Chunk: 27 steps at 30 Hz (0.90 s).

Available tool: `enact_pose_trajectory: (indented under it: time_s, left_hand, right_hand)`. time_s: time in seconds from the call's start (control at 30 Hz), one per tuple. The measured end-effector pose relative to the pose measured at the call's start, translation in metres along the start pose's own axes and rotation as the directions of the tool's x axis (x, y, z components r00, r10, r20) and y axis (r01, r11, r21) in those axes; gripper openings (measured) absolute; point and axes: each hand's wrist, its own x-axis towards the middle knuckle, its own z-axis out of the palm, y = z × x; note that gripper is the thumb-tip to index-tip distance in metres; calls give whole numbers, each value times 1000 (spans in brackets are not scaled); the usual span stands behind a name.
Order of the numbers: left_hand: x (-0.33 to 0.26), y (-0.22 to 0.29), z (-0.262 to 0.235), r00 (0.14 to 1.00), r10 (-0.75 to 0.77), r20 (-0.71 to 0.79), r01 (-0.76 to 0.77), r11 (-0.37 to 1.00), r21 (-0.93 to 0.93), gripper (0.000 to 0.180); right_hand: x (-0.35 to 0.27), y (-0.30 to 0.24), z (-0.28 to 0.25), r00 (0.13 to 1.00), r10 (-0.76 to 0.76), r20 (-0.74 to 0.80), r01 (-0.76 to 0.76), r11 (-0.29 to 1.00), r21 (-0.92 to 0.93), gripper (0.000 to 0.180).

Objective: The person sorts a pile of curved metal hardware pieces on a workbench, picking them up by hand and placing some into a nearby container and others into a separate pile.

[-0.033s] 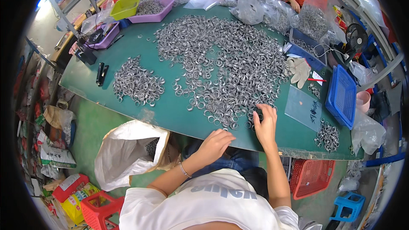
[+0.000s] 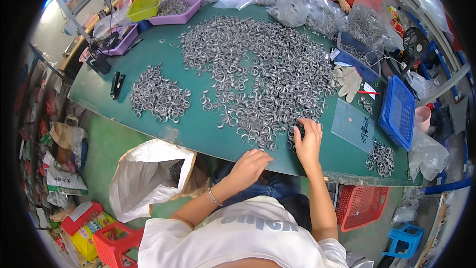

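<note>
grey metal rings (image 2: pixel 282 79) lie in a broad, loose spread across the middle of the green table (image 2: pixel 208 141), its near end reaching toward the front edge. from my head view i have the right hand (image 2: pixel 308 145) at that near end, fingers bent down over the outermost rings, thumb a little apart; whether its grip is closed on a ring i cannot tell. the left hand (image 2: pixel 250 169) is at the table's front edge, just beside the nearest rings, its fingers curled together, and i cannot make out whether that grip holds anything.

to my left i see a smaller ring pile (image 2: pixel 159 95), well apart from the spread, with a black stapler (image 2: pixel 117 86) near it. to my right, a pale work glove (image 2: pixel 348 82) touches the spread's edge, a clear plastic sheet (image 2: pixel 353 126) lies flat, and blue baskets (image 2: pixel 398 111) stand tilted beside a little ring heap (image 2: pixel 381 160).
</note>
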Motion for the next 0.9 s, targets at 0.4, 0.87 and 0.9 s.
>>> enact_pose_trajectory:
  time_s: [0.4,0.87,0.9]
  left_hand:
    - [19,16,-1,913,-408,-6,289,657,-697,38]
    - [22,9,8,776,-380,503,454,-217,-864,29]
    - [22,10,7,780,-383,494,454,-196,-869,28]
  right_hand:
    - [-22,-24,-15,808,417,415,-571,383,726,7]
    - [14,-3,1,998,19,57,-13,994,-108,13]
    - [15,1,8,998,30,55,-26,997,-79,11]
